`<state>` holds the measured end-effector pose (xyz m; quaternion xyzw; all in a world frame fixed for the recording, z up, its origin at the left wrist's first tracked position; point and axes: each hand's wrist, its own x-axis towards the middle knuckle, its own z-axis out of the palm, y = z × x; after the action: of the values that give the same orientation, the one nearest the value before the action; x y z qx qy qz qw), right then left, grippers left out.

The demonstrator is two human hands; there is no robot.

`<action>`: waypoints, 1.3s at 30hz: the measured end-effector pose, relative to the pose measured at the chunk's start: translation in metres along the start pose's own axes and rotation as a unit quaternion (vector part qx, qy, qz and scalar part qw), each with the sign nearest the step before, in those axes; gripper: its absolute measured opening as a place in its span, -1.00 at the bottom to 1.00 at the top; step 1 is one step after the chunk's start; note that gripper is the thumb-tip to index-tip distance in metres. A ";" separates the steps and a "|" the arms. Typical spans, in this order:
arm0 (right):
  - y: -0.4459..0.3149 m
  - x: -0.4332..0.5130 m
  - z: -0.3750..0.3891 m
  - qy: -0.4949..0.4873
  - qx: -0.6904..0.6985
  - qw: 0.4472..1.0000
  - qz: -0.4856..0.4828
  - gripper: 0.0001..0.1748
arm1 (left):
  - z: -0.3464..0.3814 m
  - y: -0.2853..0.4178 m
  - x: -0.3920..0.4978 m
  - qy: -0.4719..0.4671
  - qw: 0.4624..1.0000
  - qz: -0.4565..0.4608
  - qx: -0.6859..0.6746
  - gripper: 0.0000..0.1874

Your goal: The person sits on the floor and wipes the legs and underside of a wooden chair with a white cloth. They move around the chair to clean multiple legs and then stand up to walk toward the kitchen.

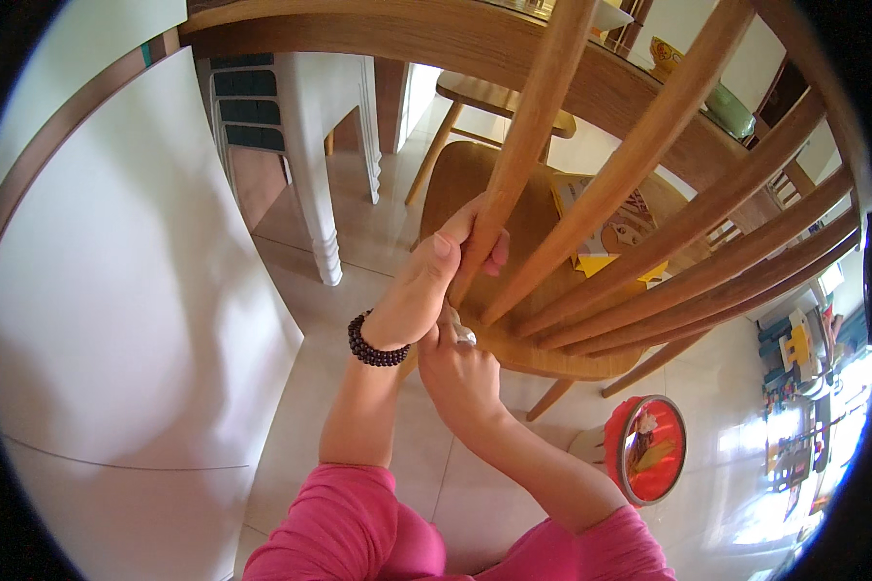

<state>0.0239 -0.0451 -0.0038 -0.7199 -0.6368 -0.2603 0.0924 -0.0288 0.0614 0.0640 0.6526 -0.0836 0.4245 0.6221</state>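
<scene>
Before me stands a wooden spindle-back chair, its seat (545, 356) below and its spindles (625, 171) fanning up to the right. My left hand (443, 265), with a dark beaded bracelet (378, 348) on its wrist, is wrapped around the leftmost spindle (527, 123) near its lower end. Just below it, my right hand (461, 367) holds a crumpled white cloth or tissue (463, 330) against the foot of that spindle. Most of the white piece is hidden by the fingers. A printed booklet or bag (610, 218) with yellow edges lies on the seat behind the spindles.
A wooden table edge (378, 36) crosses above the seat, with a green dish (730, 109) on it. A wooden stool (479, 91) and a white furniture leg (316, 196) stand beyond. White cabinet panels (116, 290) rise at left. A red-lined bin (654, 450) is on the tiled floor at right.
</scene>
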 end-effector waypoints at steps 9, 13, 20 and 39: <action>-0.019 0.036 0.011 -0.027 0.063 0.991 0.119 -0.64 | -0.042 -0.022 -0.042 0.177 0.963 -0.066 0.192 -0.50; -0.020 0.038 0.000 -0.089 0.287 0.930 0.214 -0.68 | -0.035 -0.044 -0.082 0.169 0.951 -0.097 0.240 -0.75; -0.007 0.024 -0.004 -0.041 0.400 0.905 0.134 -0.62 | -0.025 -0.048 -0.089 0.142 0.943 -0.067 0.292 -0.75; 0.159 -0.102 -0.003 0.376 0.243 0.888 0.106 -0.30 | -0.048 -0.044 -0.041 -0.102 0.879 -0.041 0.463 -0.85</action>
<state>0.1708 -0.1625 -0.0198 -0.5859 -0.5177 -0.3371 0.5245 -0.0475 0.0959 -0.0018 0.9088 0.0865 0.3196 0.2539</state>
